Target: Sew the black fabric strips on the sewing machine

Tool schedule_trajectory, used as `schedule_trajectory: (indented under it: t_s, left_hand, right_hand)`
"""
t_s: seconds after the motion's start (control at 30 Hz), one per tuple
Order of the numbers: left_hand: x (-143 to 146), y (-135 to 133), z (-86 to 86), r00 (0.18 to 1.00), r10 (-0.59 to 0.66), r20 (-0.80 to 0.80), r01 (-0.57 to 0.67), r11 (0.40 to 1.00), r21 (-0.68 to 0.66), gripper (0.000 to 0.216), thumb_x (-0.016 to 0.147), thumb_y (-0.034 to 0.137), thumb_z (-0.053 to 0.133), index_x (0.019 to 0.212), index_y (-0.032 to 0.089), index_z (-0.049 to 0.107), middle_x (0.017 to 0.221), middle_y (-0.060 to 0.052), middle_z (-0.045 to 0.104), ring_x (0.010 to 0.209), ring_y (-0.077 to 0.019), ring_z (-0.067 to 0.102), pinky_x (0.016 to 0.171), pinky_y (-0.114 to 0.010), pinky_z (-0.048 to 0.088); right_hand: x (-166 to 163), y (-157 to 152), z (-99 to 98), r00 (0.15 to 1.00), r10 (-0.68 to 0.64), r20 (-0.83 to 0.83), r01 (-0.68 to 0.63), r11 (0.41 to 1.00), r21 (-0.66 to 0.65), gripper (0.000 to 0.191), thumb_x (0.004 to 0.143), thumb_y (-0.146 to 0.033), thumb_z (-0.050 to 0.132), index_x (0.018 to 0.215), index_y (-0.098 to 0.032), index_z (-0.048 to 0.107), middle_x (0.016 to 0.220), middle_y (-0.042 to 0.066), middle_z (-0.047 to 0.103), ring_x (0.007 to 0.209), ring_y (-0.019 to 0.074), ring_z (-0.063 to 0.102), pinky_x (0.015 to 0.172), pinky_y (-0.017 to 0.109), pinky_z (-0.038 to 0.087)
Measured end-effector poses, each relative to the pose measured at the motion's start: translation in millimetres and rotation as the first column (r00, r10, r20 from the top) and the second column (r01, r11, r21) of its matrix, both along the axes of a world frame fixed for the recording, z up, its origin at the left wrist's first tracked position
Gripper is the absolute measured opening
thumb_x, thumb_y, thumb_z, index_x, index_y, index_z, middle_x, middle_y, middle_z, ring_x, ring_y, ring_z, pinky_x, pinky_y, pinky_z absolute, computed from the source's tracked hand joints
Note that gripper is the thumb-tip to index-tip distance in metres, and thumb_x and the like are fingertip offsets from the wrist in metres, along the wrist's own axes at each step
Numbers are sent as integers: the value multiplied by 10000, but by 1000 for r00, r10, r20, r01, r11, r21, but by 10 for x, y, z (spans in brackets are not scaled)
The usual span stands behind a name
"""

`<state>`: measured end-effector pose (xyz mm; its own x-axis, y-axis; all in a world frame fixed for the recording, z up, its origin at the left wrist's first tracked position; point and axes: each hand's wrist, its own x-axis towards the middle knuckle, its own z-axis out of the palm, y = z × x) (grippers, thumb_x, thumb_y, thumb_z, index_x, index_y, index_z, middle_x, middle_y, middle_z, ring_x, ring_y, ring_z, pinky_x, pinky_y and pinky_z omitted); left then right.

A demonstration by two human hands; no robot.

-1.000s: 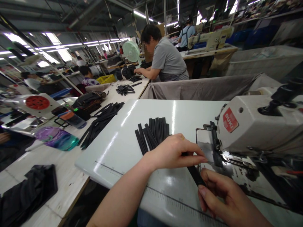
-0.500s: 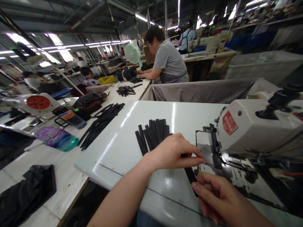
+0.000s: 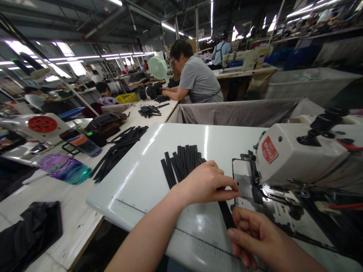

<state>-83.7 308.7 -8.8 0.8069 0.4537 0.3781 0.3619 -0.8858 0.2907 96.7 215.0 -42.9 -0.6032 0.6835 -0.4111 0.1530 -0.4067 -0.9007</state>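
Note:
My right hand (image 3: 256, 236) pinches the lower end of a black fabric strip (image 3: 225, 213) between thumb and fingers, just above the front of the sewing table. The strip slants up from there and passes beneath my left hand (image 3: 208, 183). The thumb and index finger of my left hand are pressed together beside the metal plate of the sewing machine (image 3: 279, 151); whatever is between those fingertips is too small to see. Behind the left hand, a fanned bundle of black strips (image 3: 181, 160) lies on the white tabletop (image 3: 136, 166), partly hidden by that hand.
More black strips (image 3: 120, 149) lie on the side table at left, with a purple-teal bottle (image 3: 64, 168), a second bottle (image 3: 86, 145) and black fabric (image 3: 34, 230). A grey cloth-lined bin (image 3: 227, 111) borders the table's far edge. A co-worker (image 3: 197, 77) leans over the bench beyond.
The view has shifted slightly. Both hands keep nearly the same pose, with the strip still in the right hand. The bundle of strips lies as before.

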Motion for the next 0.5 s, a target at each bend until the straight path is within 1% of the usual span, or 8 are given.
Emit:
schedule_trajectory:
  t_s: [0.07, 0.17, 0.23, 0.3, 0.33, 0.4, 0.43, 0.5]
  left_hand:
    - [4, -10, -8, 1000, 7, -11, -7, 1000, -1, 306, 947, 411, 519, 881, 188, 718, 637, 2, 673, 615, -112, 604, 762, -285, 393]
    - [33, -30, -28, 999, -23, 25, 24, 998, -57, 289, 937, 413, 536, 891, 195, 721, 650, 9, 678, 631, -104, 601, 796, -267, 398]
    - [49, -27, -37, 998, -47, 45, 52, 993, -103, 275, 929, 409, 555, 890, 196, 723, 647, 14, 675, 631, -100, 595, 804, -257, 395]
    - [37, 2, -37, 999, -44, 6, 45, 990, -131, 283, 918, 424, 569, 866, 197, 730, 634, 9, 666, 618, -109, 581, 780, -267, 389]
    - [16, 27, -34, 999, -32, -33, 27, 990, -138, 299, 908, 442, 579, 830, 197, 731, 620, 4, 657, 614, -117, 571, 763, -277, 382]
    - [-52, 90, -29, 993, 1, -122, -19, 989, -145, 350, 878, 485, 603, 719, 194, 714, 591, -3, 635, 632, -137, 557, 748, -296, 362]
    - [-94, 128, -30, 987, 17, -162, -41, 988, -149, 380, 861, 502, 616, 659, 189, 688, 579, -3, 624, 660, -148, 556, 748, -302, 351]
    - [-184, 212, -49, 973, 43, -228, -79, 985, -153, 412, 849, 509, 627, 597, 183, 645, 610, -7, 627, 721, -166, 555, 757, -309, 338]
  right_hand:
    - [1, -5, -1, 999, -38, -7, 38, 999, -11, 462, 849, -642, 549, 766, -208, 416, 665, -1, 641, 507, 81, 548, 485, 194, 389]
    - [4, 2, -63, 995, -74, 68, 75, 997, -15, 503, 827, -699, 515, 774, -206, 430, 594, -24, 608, 437, 61, 476, 424, 175, 328]
    - [-4, 14, -115, 988, -83, 129, 82, 997, 14, 499, 820, -691, 525, 748, -211, 408, 534, -46, 567, 386, 44, 402, 390, 168, 269]
    - [-23, 17, -131, 986, -87, 142, 80, 995, 55, 465, 853, -647, 509, 732, -215, 388, 533, -42, 574, 370, 41, 388, 378, 166, 252]
    - [-34, 10, -116, 987, -83, 138, 73, 994, 77, 437, 871, -616, 506, 741, -214, 395, 563, -30, 599, 381, 47, 415, 377, 165, 262]
    - [-47, -22, -40, 989, -60, 135, 45, 993, 113, 362, 895, -552, 508, 823, -200, 469, 670, 0, 660, 439, 72, 501, 384, 165, 306]
    - [-43, -45, 16, 987, -57, 148, 35, 989, 145, 323, 900, -513, 520, 897, -190, 517, 727, 11, 682, 492, 87, 550, 411, 169, 349]
    - [3, -99, 130, 975, -80, 206, 24, 964, 263, 295, 880, -428, 582, 1047, -185, 588, 805, 18, 703, 632, 116, 628, 528, 189, 441]
